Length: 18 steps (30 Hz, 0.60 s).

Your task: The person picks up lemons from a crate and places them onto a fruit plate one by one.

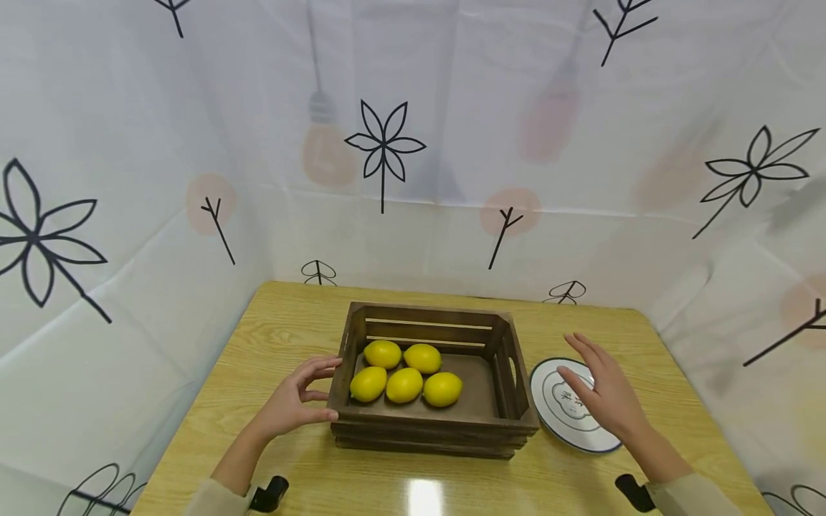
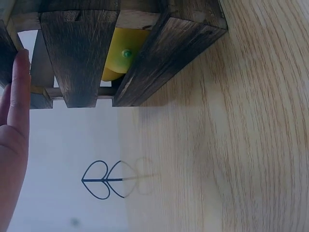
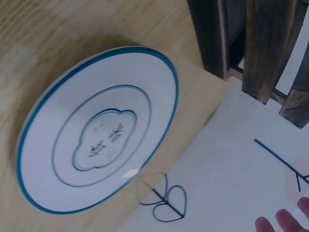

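A dark brown slatted wooden crate (image 1: 439, 430) sits on the table, with several yellow lemons (image 1: 404, 385) mostly in its left half. My left hand (image 1: 298, 398) touches the crate's left end, thumb near the front corner and fingers spread along the side. In the left wrist view one extended finger lies against the slats (image 2: 79, 58), and a lemon (image 2: 126, 53) shows through a gap. My right hand (image 1: 609, 398) hovers over the white plate (image 3: 159, 72) with fingers extended, holding nothing. Only its fingertips (image 3: 287, 220) appear in the right wrist view.
The wood-grain table (image 1: 297, 308) is bounded behind and at both sides by white patterned cloth (image 1: 413, 236). The blue-rimmed plate lies just right of the crate. Bare tabletop (image 1: 361, 487) shows in front of the crate.
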### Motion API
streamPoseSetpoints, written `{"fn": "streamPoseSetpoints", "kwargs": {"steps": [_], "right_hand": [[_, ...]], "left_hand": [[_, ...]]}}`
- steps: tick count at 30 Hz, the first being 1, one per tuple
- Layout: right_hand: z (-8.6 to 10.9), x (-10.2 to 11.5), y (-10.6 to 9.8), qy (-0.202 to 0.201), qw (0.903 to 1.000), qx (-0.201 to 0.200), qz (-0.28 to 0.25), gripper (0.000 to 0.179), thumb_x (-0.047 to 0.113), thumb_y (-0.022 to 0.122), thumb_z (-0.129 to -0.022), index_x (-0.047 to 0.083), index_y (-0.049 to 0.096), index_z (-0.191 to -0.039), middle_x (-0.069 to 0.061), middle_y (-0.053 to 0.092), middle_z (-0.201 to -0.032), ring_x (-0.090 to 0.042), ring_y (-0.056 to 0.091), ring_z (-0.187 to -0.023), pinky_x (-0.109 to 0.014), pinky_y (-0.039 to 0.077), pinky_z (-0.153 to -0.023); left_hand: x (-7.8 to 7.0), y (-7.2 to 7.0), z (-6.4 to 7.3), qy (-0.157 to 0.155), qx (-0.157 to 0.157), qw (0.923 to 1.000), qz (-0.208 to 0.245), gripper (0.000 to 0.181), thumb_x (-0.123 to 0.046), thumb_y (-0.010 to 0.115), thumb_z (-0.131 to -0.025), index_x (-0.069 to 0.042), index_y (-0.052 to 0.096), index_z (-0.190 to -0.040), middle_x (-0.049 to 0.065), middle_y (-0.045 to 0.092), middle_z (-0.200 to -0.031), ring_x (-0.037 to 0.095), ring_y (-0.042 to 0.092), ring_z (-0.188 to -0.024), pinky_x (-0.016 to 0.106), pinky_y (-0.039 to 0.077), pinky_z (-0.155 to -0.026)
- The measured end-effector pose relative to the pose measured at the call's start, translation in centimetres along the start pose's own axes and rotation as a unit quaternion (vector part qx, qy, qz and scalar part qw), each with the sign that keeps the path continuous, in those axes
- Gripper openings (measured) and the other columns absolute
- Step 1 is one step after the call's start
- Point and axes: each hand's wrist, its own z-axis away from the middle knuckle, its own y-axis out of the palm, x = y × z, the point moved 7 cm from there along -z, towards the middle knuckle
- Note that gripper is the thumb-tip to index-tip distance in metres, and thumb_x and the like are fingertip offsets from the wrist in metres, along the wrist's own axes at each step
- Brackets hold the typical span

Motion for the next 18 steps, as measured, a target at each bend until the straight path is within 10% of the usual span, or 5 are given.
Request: {"fn": "streamPoseSetpoints", "kwargs": {"steps": [18], "right_hand": [[-3.4, 2.7, -0.3, -0.023, 0.9996, 0.007, -0.012, 0.061, 0.023, 0.065, -0.088, 0.009, 0.039, -0.141, -0.020, 0.041, -0.137, -0.044, 0.035, -0.123, -0.065, 0.032, -0.089]], "left_hand": [[0.0, -0.1, -0.1, -0.010, -0.003, 0.9999, 0.013, 0.070, -0.002, 0.075, -0.077, -0.004, 0.040, -0.139, 0.014, 0.034, -0.142, 0.010, 0.043, -0.118, 0.033, 0.049, -0.086]]}}
